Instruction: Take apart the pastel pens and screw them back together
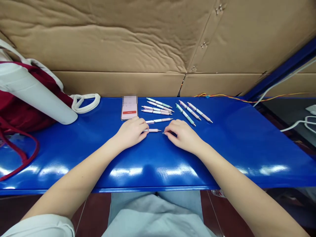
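A: "Where is your pink-and-white pen (154, 130), and how does it lie?"

B: "In your left hand (133, 131), in front of you at the middle of the counter (153, 161). Your thumb and fingers grasp its rear part. The long axis runs left to right, roughly along the near edge, and the tip points right."

A: "Towards your right hand (182, 135), then?"

B: "Yes. There your thumb and fingertips pinch a tiny piece (163, 133), just beside the pen's tip but apart from it; it's too small to identify."

A: "And past your hands?"

B: "A second pen (160, 120) points right, tip slightly away from you. Farther right, three pens (190, 110) slant, tips rightward and towards you."
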Tool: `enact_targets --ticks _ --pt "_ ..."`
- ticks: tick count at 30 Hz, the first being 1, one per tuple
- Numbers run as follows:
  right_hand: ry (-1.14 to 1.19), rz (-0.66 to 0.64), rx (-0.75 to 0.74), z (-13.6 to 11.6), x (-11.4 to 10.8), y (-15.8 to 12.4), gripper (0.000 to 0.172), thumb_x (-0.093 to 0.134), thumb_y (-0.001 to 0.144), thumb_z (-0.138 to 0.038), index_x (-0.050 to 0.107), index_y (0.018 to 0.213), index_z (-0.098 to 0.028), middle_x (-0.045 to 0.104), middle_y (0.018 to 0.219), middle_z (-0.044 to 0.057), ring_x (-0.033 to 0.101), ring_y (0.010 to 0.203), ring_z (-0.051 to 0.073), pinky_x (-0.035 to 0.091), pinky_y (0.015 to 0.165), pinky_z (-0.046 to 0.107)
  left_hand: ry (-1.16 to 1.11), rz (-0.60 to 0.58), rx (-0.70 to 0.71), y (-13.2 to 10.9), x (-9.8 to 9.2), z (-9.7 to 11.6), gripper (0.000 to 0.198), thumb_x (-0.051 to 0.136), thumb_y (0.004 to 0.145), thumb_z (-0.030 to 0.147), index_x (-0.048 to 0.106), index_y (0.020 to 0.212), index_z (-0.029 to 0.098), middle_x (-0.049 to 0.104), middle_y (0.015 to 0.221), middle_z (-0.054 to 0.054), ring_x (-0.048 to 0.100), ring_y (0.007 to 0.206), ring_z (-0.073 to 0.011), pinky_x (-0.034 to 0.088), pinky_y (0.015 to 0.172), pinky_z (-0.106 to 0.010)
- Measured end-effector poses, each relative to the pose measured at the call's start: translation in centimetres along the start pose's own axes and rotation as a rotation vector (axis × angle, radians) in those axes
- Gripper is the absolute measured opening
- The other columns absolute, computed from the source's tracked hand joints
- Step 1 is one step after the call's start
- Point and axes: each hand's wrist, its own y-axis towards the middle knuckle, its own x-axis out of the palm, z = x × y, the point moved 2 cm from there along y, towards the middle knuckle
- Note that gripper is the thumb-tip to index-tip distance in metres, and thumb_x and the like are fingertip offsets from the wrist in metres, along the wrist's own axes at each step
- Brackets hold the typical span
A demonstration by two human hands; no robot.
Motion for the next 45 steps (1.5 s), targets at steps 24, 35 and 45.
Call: enact_targets --ticks 24,35,45 --pt "0.077 0.069 0.005 -0.1 0.3 0.3 0.015 0.047 0.085 -0.015 0.061 0.084 -0.017 0.066 0.081 0.008 0.057 0.078 0.02 0.042 0.076 0.034 0.005 0.068 0.046 0.0 -0.5 1.1 0.023 0.045 0.092 0.029 0.065 0.09 0.017 0.066 0.088 -0.006 0.055 0.081 -0.019 0.046 0.071 -0.03" --pt "0.293 0.146 0.129 -0.1 0.3 -0.1 0.016 0.049 0.079 -0.014 0.055 0.092 -0.019 0.06 0.073 0.001 0.055 0.064 0.015 0.045 0.064 0.028 -0.002 0.076 -0.045 -0.3 -0.5 0.3 0.023 0.044 0.093 0.031 0.063 0.096 0.019 0.065 0.093 -0.004 0.062 0.079 -0.0156 0.046 0.064 -0.024" --pt "0.077 -0.089 -0.044 -0.7 1.2 0.3 0.013 0.05 0.088 -0.021 0.063 0.09 -0.018 0.061 0.087 0.007 0.057 0.084 0.02 0.041 0.078 0.033 -0.037 0.082 -0.074 -0.3 -0.7 0.0 0.021 0.044 0.093 0.029 0.061 0.098 0.018 0.064 0.097 -0.004 0.061 0.085 -0.0165 0.046 0.066 -0.024"
